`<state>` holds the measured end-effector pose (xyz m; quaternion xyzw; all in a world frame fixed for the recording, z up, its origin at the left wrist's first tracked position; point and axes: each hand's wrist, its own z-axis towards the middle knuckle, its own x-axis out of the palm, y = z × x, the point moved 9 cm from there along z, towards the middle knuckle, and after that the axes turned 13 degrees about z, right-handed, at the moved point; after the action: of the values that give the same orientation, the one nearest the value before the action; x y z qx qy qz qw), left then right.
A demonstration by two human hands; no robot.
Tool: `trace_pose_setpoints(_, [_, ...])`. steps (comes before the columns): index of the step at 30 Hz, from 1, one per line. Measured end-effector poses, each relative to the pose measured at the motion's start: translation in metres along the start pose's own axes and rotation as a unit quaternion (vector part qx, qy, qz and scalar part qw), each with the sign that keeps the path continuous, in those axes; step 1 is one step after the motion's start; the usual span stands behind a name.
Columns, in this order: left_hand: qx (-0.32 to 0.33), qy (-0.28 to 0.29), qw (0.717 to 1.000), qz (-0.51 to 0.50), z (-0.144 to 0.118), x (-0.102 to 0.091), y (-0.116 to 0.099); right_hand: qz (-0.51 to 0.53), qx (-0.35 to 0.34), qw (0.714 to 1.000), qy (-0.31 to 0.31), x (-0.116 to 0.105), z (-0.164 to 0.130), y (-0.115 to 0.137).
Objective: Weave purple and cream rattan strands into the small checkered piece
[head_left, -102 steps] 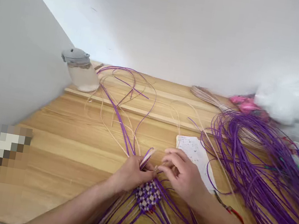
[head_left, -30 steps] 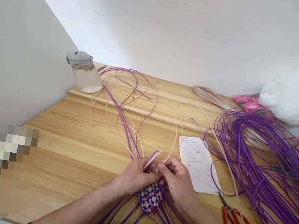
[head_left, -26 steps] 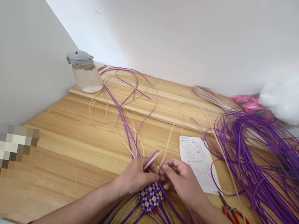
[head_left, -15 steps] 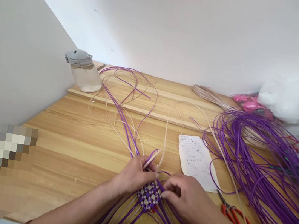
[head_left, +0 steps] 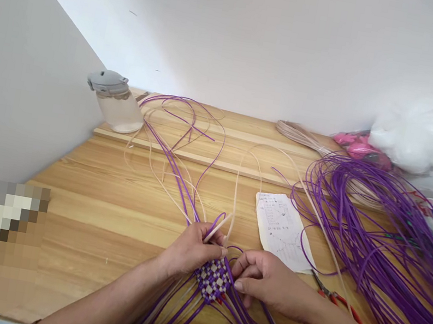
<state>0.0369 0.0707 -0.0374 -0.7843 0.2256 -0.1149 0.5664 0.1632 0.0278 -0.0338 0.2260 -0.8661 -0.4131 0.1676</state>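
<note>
Tabletop (head_left: 92,207) broad leftward, left hand (head_left: 202,248) pinching edge of woven piece (head_left: 213,281)

Left hand (head_left: 194,249) pinches, thumb (head_left: 214,252) pointing right; right hand (head_left: 269,282) curls its fingers (head_left: 250,259); forearms (head_left: 116,290) converge from the near side.

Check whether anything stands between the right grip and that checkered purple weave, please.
Just a purple strand at the right edge of the checkered weave, beside the right grip; whether it is pinched, I can't tell. The paper lies farther back, out of the way.

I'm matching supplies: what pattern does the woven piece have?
Purple-and-beige checks on the woven piece, clearest in the head view.
</note>
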Motion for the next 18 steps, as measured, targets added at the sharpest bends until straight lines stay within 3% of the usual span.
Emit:
trace_pose_setpoints(4, [0.009, -0.001, 1.000, 0.006, 0.001, 0.000, 0.000, -0.083, -0.014, 0.995, -0.049, -0.004, -0.002, -0.001])
trace_pose_setpoints(10, [0.012, -0.002, 1.000, 0.007, 0.000, -0.001, 0.001, -0.249, -0.078, 0.959, -0.107, -0.009, -0.010, 0.016])
trace_pose_setpoints(15, [-0.016, -0.025, 0.999, 0.045, 0.002, -0.005, 0.001, -0.291, -0.111, 0.940, -0.141, -0.027, -0.023, 0.041])
trace_pose_setpoints(18, [-0.029, -0.042, 0.996, 0.070, 0.003, -0.008, 0.003, -0.263, -0.109, 0.952, -0.116, -0.024, -0.030, 0.051])
